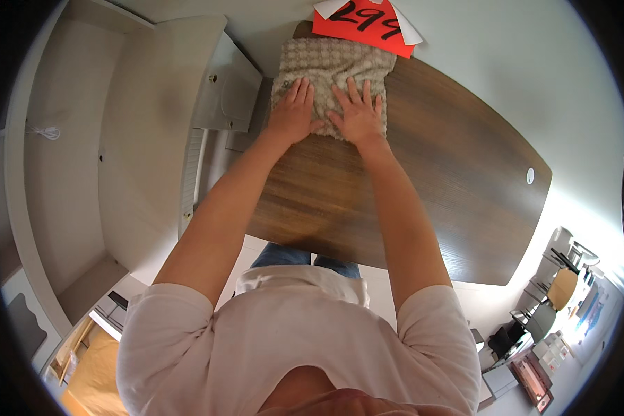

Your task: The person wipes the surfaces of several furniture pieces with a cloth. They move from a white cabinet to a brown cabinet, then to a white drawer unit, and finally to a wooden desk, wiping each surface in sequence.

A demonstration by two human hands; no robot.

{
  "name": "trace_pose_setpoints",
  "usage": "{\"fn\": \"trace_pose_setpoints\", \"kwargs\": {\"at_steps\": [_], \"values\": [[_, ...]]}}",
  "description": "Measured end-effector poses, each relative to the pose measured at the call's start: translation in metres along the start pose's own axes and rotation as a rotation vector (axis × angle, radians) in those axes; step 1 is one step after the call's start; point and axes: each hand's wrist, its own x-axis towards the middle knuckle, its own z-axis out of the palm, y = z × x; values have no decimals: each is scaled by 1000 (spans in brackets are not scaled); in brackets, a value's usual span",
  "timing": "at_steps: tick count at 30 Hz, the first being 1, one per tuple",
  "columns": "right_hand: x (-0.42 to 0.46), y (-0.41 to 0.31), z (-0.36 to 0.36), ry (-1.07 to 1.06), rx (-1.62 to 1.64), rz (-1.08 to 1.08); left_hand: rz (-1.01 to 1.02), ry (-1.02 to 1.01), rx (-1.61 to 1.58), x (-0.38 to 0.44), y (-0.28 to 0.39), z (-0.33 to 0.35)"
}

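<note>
A beige, fluffy textured cloth (338, 65) lies on the far left end of a dark brown wooden tabletop (421, 151). My left hand (294, 112) rests flat on its near left part, with the fingers close together and the thumb apart. On the near right part lies my right hand (361, 114), palm down and fingers spread. Creases run through the cloth beyond and between my hands. Neither hand grasps anything. Just past the cloth's far edge is a red paper sign (366, 26) with curled white corners and large handwritten figures.
To the left stands a pale cabinet (151, 104) with a small door (229, 83) near the table's end. A white round cap (530, 176) sits at the table's right end. A pale wall (504, 62) borders the far edge. Chairs (561, 288) stand at the lower right.
</note>
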Motion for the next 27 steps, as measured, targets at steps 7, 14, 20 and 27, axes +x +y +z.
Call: {"fn": "trace_pose_setpoints", "kwargs": {"at_steps": [7, 14, 20, 27], "values": [[-49, -20, 43, 133, -76, 1, 38, 71, 22, -46, 5, 38], [-243, -48, 75, -7, 38, -2, 329, -127, -23, -199, 48, 82], [-351, -34, 70, -134, 23, 117, 647, -161, -237, -219, 71, 106], [-269, 30, 58, 94, -115, 311, 568, -65, -95, -115, 117, 82]]}}
